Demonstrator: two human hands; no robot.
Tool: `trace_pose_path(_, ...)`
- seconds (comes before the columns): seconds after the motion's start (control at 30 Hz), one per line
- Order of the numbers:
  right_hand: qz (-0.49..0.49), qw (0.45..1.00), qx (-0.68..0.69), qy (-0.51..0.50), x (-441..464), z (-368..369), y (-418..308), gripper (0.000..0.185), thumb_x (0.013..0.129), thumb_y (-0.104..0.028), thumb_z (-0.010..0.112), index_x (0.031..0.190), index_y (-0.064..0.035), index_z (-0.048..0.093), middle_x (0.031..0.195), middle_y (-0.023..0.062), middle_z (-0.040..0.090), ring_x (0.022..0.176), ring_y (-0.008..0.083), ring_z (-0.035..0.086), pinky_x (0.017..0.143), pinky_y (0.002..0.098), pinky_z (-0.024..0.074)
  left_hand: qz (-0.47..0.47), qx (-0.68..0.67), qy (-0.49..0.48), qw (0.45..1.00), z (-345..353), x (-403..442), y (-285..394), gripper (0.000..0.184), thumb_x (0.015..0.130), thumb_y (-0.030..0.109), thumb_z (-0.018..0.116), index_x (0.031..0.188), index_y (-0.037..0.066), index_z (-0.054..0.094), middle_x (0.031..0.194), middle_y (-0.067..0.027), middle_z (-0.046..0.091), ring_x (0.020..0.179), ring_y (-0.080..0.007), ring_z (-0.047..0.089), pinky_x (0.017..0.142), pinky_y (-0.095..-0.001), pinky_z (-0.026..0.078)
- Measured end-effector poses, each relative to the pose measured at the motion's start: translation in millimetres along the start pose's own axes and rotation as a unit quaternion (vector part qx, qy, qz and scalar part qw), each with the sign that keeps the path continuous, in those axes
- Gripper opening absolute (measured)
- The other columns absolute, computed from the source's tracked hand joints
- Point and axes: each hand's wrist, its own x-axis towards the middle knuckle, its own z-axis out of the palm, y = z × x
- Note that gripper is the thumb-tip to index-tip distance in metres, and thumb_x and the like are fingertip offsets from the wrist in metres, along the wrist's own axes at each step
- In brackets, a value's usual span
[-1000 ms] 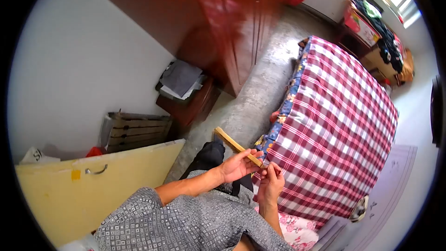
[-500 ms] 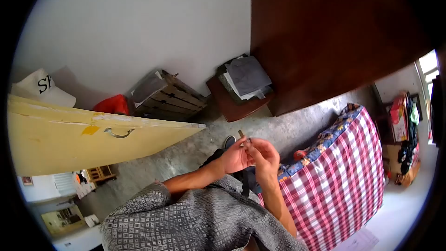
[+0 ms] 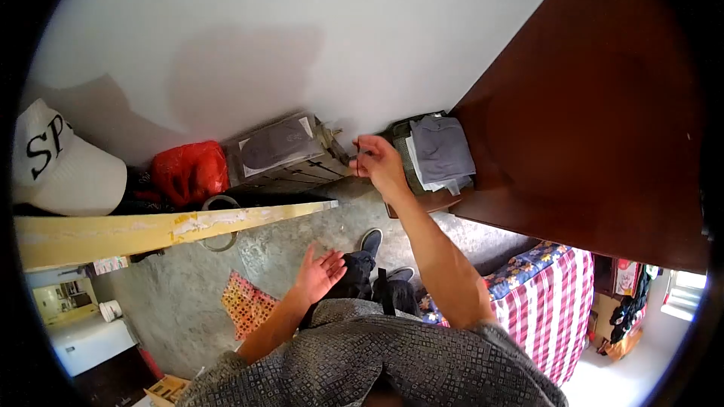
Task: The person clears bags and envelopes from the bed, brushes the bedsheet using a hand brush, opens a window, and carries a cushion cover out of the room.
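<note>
My left hand [image 3: 320,275] is low in the middle of the view, palm up with the fingers apart and nothing in it. Reaching forward, my right hand [image 3: 375,162] is between the slatted wooden box [image 3: 320,169] and the folded grey cloth [image 3: 441,151]. Its fingers are curled together around a thin dark thing, too small to make out. The yellow-brown strip from the earlier views cannot be made out now. Grey cloth and papers lie on a dark red stool [image 3: 434,200].
A yellow door [image 3: 181,230] stands edge-up at left, by a white cap [image 3: 75,173] and a red bag [image 3: 192,173]. A brown wardrobe [image 3: 588,120] and a checked bed [image 3: 547,309] are at right. A dotted cloth [image 3: 245,305] lies on the floor.
The view has turned left, toward the wall and the box. My hands have parted: the right has moved forward and up, while the left has opened and dropped back, without the strip.
</note>
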Motion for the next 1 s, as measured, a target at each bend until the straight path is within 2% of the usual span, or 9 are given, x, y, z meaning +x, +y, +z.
trace_pose_path(0.17, -0.001, 0.997, -0.06, -0.051, 60.6, 9.4, 16.8, 0.042, 0.094, 0.005, 0.048, 0.134, -0.004, 0.051, 0.133, 0.0131, 0.058, 0.09, 0.0207, 0.07, 0.074, 0.0305, 0.0572, 0.085, -0.012, 0.047, 0.995, -39.4, -21.4, -0.1, 0.074, 0.098, 0.055, 0.054, 0.146, 0.001, 0.038, 0.132, -0.011, 0.055, 0.113, -0.0258, 0.058, 0.104, -0.0451, 0.049)
trace_pose_path(0.47, 0.061, 0.987, -0.106, -0.1, 89.7, 4.5, 23.7, 0.043, 0.089, 0.006, 0.055, 0.131, -0.0033, 0.054, 0.121, 0.0123, 0.064, 0.082, 0.019, 0.07, 0.067, 0.0306, 0.0569, 0.075, 0.0, 0.098, 0.992, -40.1, -25.3, -2.2, 0.074, 0.097, 0.058, 0.055, 0.144, 0.002, 0.04, 0.127, -0.0097, 0.058, 0.108, -0.0252, 0.059, 0.102, -0.0441, 0.049)
trace_pose_path(0.53, 0.042, 0.962, -0.245, -0.115, 96.7, -1.4, 35.0, 0.04, 0.087, 0.003, 0.061, 0.126, -0.0032, 0.058, 0.109, 0.0107, 0.068, 0.084, 0.0176, 0.068, 0.072, 0.0308, 0.056, 0.066, 0.019, 0.098, 0.993, -32.3, -14.1, 2.6, 0.073, 0.097, 0.057, 0.054, 0.144, 0.002, 0.039, 0.127, -0.0095, 0.058, 0.107, -0.0251, 0.059, 0.102, -0.0443, 0.049)
trace_pose_path(0.57, -0.084, 0.931, -0.349, -0.073, 115.8, -11.7, 76.8, 0.034, 0.085, 0.0, 0.064, 0.119, -0.0029, 0.062, 0.101, 0.0091, 0.07, 0.087, 0.0173, 0.067, 0.076, 0.0311, 0.0549, 0.062, 0.027, 0.103, 0.992, -28.3, -8.5, 2.9, 0.073, 0.098, 0.056, 0.054, 0.145, 0.003, 0.039, 0.126, -0.0093, 0.058, 0.106, -0.025, 0.059, 0.101, -0.0444, 0.049)
trace_pose_path(0.7, -0.135, 0.944, -0.275, 0.123, 90.8, -48.7, 96.0, 0.019, 0.085, -0.003, 0.065, 0.104, -0.0034, 0.069, 0.093, 0.0102, 0.072, 0.089, 0.0181, 0.067, 0.08, 0.0337, 0.0543, 0.054, 0.077, 0.071, 0.993, -0.2, 12.7, 8.0, 0.073, 0.098, 0.055, 0.053, 0.147, 0.004, 0.037, 0.125, -0.0091, 0.058, 0.103, -0.0248, 0.057, 0.102, -0.0462, 0.048)
trace_pose_path(0.8, 0.006, 0.974, -0.179, 0.141, 11.0, -108.4, 103.7, 0.013, 0.086, -0.008, 0.061, 0.096, -0.0082, 0.069, 0.073, 0.003, 0.063, 0.066, 0.0126, 0.059, 0.059, 0.0311, 0.0485, 0.015, 0.167, 0.067, 0.984, 10.2, 43.8, 6.3, 0.07, 0.097, 0.056, 0.054, 0.143, 0.004, 0.041, 0.123, -0.0088, 0.059, 0.104, -0.0246, 0.058, 0.1, -0.0464, 0.049)
trace_pose_path(0.83, 0.025, 0.991, -0.05, 0.119, -30.7, -137.7, 102.6, 0.006, 0.085, -0.009, 0.061, 0.088, -0.0084, 0.066, 0.069, 0.0014, 0.06, 0.061, 0.0129, 0.057, 0.056, 0.0309, 0.0468, 0.002, 0.199, 0.063, 0.978, 19.3, 56.5, 4.5, 0.069, 0.097, 0.056, 0.055, 0.141, 0.004, 0.043, 0.122, -0.0086, 0.06, 0.104, -0.0246, 0.058, 0.099, -0.0465, 0.049)
trace_pose_path(0.93, 0.001, 0.893, -0.378, 0.244, -143.9, -265.0, 220.2, 0.018, 0.084, -0.017, 0.063, 0.097, -0.0059, 0.07, 0.077, 0.0074, 0.067, 0.068, 0.0189, 0.066, 0.062, 0.0355, 0.055, -0.025, 0.311, 0.113, 0.943, 76.5, 83.8, -23.2, 0.052, 0.095, 0.056, 0.058, 0.114, 0.008, 0.055, 0.112, -0.0069, 0.064, 0.099, -0.0244, 0.06, 0.093, -0.046, 0.052)
trace_pose_path(1.0, 0.237, 0.875, -0.292, 0.304, -252.1, -337.1, 212.2, 0.032, 0.084, -0.023, 0.065, 0.11, -0.0077, 0.072, 0.085, 0.0103, 0.073, 0.074, 0.0216, 0.072, 0.068, 0.0366, 0.0594, -0.053, 0.391, 0.083, 0.915, 116.8, 107.0, -47.4, 0.049, 0.095, 0.055, 0.059, 0.111, 0.009, 0.056, 0.11, -0.0068, 0.064, 0.098, -0.024, 0.061, 0.093, -0.0451, 0.052)
